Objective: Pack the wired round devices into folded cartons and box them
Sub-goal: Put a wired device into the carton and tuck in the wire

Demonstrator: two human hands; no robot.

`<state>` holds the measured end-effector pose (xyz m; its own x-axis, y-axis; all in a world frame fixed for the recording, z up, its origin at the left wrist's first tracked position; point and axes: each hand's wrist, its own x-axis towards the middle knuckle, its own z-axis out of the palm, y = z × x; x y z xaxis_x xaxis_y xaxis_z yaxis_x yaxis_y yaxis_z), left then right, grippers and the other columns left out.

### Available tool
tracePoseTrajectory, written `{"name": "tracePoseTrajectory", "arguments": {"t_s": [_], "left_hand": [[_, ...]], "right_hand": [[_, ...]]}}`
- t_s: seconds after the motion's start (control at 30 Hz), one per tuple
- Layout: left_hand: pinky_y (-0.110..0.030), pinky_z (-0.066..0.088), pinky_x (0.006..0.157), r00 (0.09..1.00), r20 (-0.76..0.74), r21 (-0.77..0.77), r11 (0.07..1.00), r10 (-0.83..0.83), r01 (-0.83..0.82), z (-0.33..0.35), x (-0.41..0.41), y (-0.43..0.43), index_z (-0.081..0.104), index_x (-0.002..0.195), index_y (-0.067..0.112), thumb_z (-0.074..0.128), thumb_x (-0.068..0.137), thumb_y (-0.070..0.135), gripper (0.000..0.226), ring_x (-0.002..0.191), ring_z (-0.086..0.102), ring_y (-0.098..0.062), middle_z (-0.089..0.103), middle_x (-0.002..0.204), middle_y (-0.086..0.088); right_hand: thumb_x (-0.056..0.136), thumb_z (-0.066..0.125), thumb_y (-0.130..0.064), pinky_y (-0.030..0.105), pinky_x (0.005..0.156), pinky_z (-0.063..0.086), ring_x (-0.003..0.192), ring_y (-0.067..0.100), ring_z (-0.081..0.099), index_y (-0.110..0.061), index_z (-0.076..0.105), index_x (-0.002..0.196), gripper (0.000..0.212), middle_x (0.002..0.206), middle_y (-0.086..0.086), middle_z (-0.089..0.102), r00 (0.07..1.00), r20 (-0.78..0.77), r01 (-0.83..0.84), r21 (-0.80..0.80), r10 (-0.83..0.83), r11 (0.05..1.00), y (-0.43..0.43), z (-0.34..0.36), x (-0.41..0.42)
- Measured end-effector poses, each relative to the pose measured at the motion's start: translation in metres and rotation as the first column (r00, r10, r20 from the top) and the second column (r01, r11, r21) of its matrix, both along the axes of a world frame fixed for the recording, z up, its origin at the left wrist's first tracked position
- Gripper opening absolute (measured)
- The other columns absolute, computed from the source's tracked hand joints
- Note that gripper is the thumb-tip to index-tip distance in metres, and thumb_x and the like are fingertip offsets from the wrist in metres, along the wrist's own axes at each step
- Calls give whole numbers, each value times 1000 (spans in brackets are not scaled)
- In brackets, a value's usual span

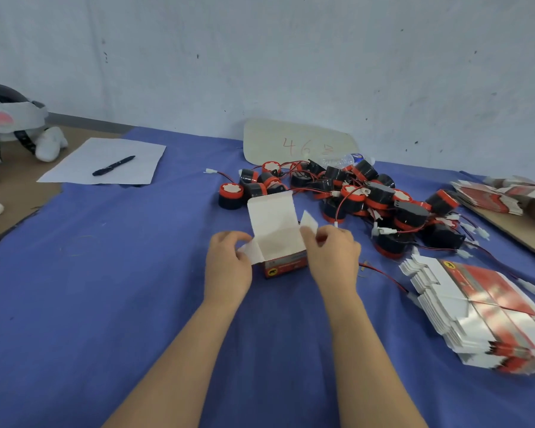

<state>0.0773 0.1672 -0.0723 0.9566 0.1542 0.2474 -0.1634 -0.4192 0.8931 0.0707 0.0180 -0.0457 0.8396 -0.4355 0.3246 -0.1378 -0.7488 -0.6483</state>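
Judged early in the run. On the bench (105,273), centre: one carton (278,242) erected, standing upright, lid flap raised, side flaps out; no device seen inside. Behind and right of it: loose devices (352,199) heaped with wires tangled, all unpacked. Far right: flat cartons (482,310) stacked, not yet folded. No closed carton and no outer box in view. Remaining: loading, closing and boxing nearly the whole heap. Left hand (227,267): grip curled, pinching the left side flap. Right hand (332,257): grip curled, thumb and fingers pinching the right side flap.
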Motion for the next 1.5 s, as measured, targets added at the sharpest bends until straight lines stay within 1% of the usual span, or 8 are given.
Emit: {"name": "tracePoseTrajectory", "arguments": {"t_s": [0.23, 0.3, 0.4, 0.57, 0.93, 1.17, 1.4, 1.5], "left_hand": [[-7, 38, 67, 984, -28, -185, 968, -176, 168, 9, -2, 1, 52, 110, 34, 38, 99, 38, 18, 88, 53, -5, 59, 103, 13], [-9, 38, 73, 959, -39, -257, 930, -281, 262, 11, -5, 0, 30, 138, 37, 46, 78, 68, 69, 95, 53, 3, 57, 109, 15], [2, 33, 80, 923, 7, -140, 914, -384, 381, 3, -4, 1, -8, 150, 34, 70, 70, 55, 114, 107, 44, 19, 50, 117, 25], [-8, 39, 77, 928, -73, 62, 927, -367, 371, -3, 1, 10, 46, 119, 31, 77, 75, 40, 55, 110, 53, -3, 55, 113, 20], [-8, 48, 70, 890, -75, -118, 890, -450, 440, 4, 2, 25, 47, 109, 26, 80, 74, 30, 48, 91, 63, 5, 59, 108, 18], [-8, 49, 72, 875, -36, -257, 851, -483, 459, 11, -3, 22, 47, 112, 29, 75, 66, 41, 55, 97, 61, 11, 57, 117, 20], [-26, 47, 91, 896, -105, 177, 878, -432, 444, 0, 4, 22, 50, 121, 25, 80, 73, 40, 58, 113, 53, -6, 58, 118, 14], [-39, 46, 95, 928, -98, 287, 882, -361, 373, -1, 7, 17, 57, 117, 25, 79, 69, 48, 57, 113, 54, -16, 62, 115, 9]], "right_hand": [[99, 36, -25, 31, 51, 18, 81, 30, 45, -10, 34, 51, 50, 60, 6, 40, 995, 71, 63, 96, -70, 993, -7, 1, 0], [96, 39, -21, 31, 47, 15, 74, 27, 41, -9, 34, 50, 48, 57, 5, 38, 993, 79, 76, 116, -86, 990, -7, 0, 0], [94, 42, -19, 32, 49, 14, 60, 21, 31, -9, 29, 50, 47, 53, 7, 32, 992, 101, 62, 161, -79, 985, -8, 0, 0], [97, 42, -29, 31, 47, 18, 50, 17, 28, -10, 29, 48, 55, 48, 4, 32, 990, 117, 61, 174, -82, 983, -9, -1, 2], [93, 55, -28, 32, 78, 42, 109, 27, 48, -16, 67, 85, 19, 113, 3, 59, 998, 37, 57, 9, -58, 998, -18, -7, 2], [91, 56, -10, 23, 79, 28, 114, 26, 37, -16, 66, 105, 19, 124, 4, 49, 995, -34, -100, -60, 98, 993, -16, -8, 2], [81, 74, -25, 12, 76, 44, 101, 12, 57, -22, 49, 120, 46, 112, -5, 58, 897, 438, -110, 348, -57, 931, -20, 23, -13], [75, 79, -24, 1, 77, 37, 93, 3, 52, -23, 59, 112, 42, 109, -8, 56, 897, 383, -302, 163, 222, 939, 2, 28, -14]]}}
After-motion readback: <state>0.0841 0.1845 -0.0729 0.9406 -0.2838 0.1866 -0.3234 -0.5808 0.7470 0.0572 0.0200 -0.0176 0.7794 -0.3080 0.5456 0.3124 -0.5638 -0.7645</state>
